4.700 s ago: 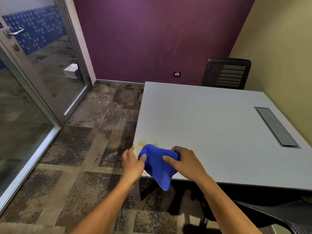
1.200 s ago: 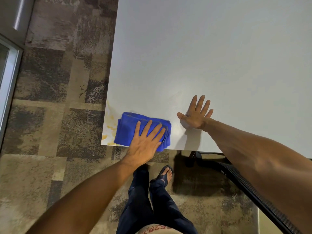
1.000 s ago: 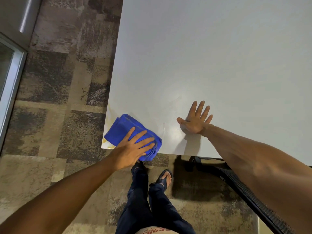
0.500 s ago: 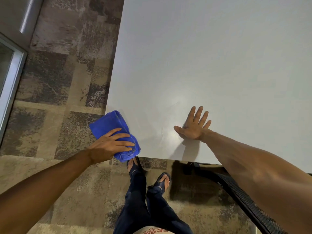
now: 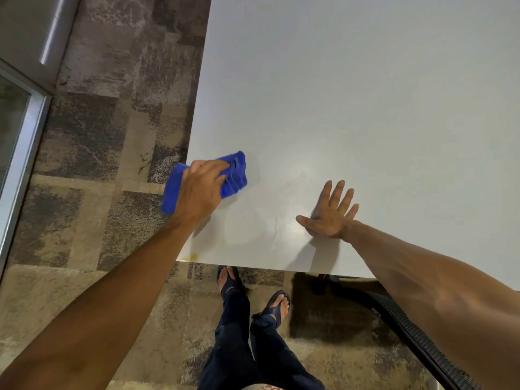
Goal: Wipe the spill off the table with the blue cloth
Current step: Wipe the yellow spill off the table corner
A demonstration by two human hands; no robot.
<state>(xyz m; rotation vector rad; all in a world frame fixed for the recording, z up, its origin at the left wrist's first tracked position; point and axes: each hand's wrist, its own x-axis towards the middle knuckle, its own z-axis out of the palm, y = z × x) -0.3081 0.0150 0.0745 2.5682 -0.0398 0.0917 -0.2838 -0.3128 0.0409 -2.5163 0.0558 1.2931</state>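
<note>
Head view looks straight down on the table (image 5: 351, 102), whose corner sits at lower centre of the frame. Left hand (image 5: 201, 190) has its fingers curled shut around the bunched cloth (image 5: 236, 171), pressing it onto the left edge of the table at mid-frame; part of the cloth overhangs the edge, probably so the stroke can carry liquid off the side. Right hand (image 5: 329, 215) lies flat with fingers spread and holding nothing, just right of the wiped patch, likely to brace the lean. A small yellow spill (image 5: 190, 257) remains at the corner, below the cloth and apart from it; faint wet streaks seem to show between the hands, though glare makes that uncertain
</note>
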